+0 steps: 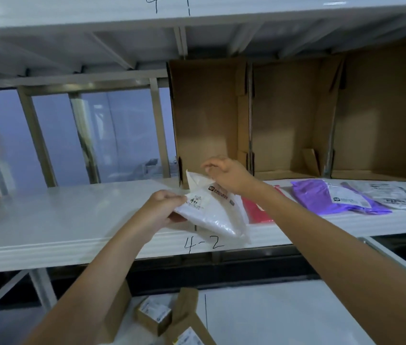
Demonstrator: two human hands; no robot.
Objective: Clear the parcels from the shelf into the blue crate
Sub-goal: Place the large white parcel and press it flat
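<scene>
A white plastic parcel [215,210] with a printed label is tilted up at the front of the white shelf [60,220] marked "4-2". My left hand [162,207] pinches its left corner. My right hand [227,174] holds its upper edge with curled fingers. A red parcel [255,209] lies flat just right of it, partly hidden under my right forearm. Further right lie a purple parcel [331,196] and a clear-white parcel [393,194]. No blue crate is in view.
Three open cardboard boxes [209,120] stand on their sides at the back of the shelf. Below, a lower shelf [271,314] holds small cardboard boxes [154,314]. Another shelf board runs overhead.
</scene>
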